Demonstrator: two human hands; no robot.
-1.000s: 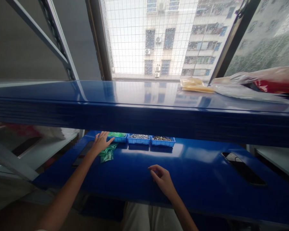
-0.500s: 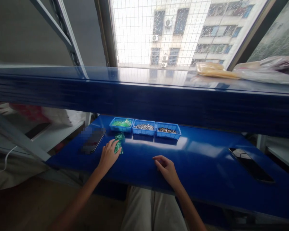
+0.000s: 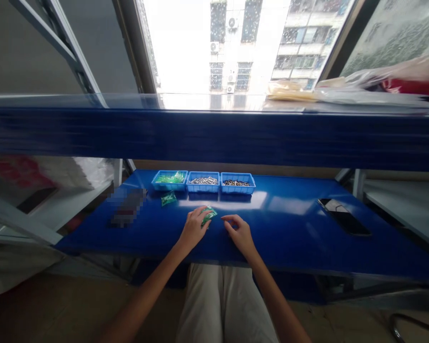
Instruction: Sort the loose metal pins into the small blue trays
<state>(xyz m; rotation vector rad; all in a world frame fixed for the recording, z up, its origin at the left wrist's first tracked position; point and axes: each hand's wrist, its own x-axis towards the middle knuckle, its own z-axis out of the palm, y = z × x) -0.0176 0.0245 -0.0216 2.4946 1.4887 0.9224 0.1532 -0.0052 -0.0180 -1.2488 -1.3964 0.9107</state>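
Note:
My left hand is over the table with its fingers closed on a small green plastic packet, which sticks out past the fingertips. To its right, my right hand is loosely curled, with a gap between thumb and forefinger and nothing visible in it. Another green packet lies on the blue table, behind and left of my left hand. Three blue trays stand in a row at the back: one with green packets, one with silvery metal pieces, one with darker metal pieces.
A dark phone lies on the right of the table. At the left lies a dark, partly pixelated flat object. A blue shelf crosses above the table's back, with plastic bags on its right.
My left hand has moved right with one green packet, away from the other, which stays behind on the table. Now it is close beside my right hand. The camera view has shifted too.

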